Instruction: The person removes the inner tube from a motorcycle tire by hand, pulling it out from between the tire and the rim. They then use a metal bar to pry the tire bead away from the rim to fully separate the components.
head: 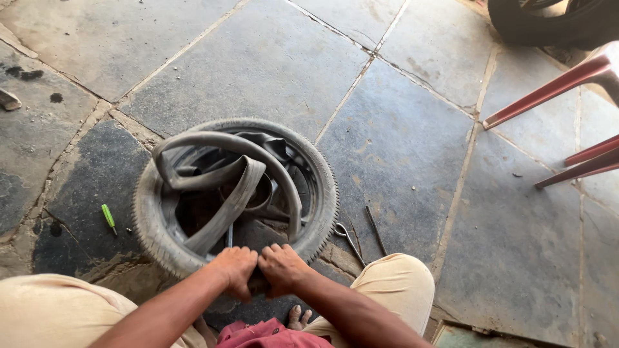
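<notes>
A small black tyre (pixel 155 225) lies flat on the stone floor in front of me. A limp grey inner tube (pixel 238 187) is draped over and inside it. My left hand (pixel 233 267) and my right hand (pixel 282 267) sit side by side, both clenched on the near edge of the tyre. My arms reach forward between my knees in beige trousers.
A green-handled screwdriver (pixel 108 218) lies left of the tyre. Scissors (pixel 348 237) and a thin metal rod (pixel 376 230) lie to its right. Red chair legs (pixel 548 90) stand at the right, another tyre (pixel 548 22) at the top right. My bare foot (pixel 298 317) is below.
</notes>
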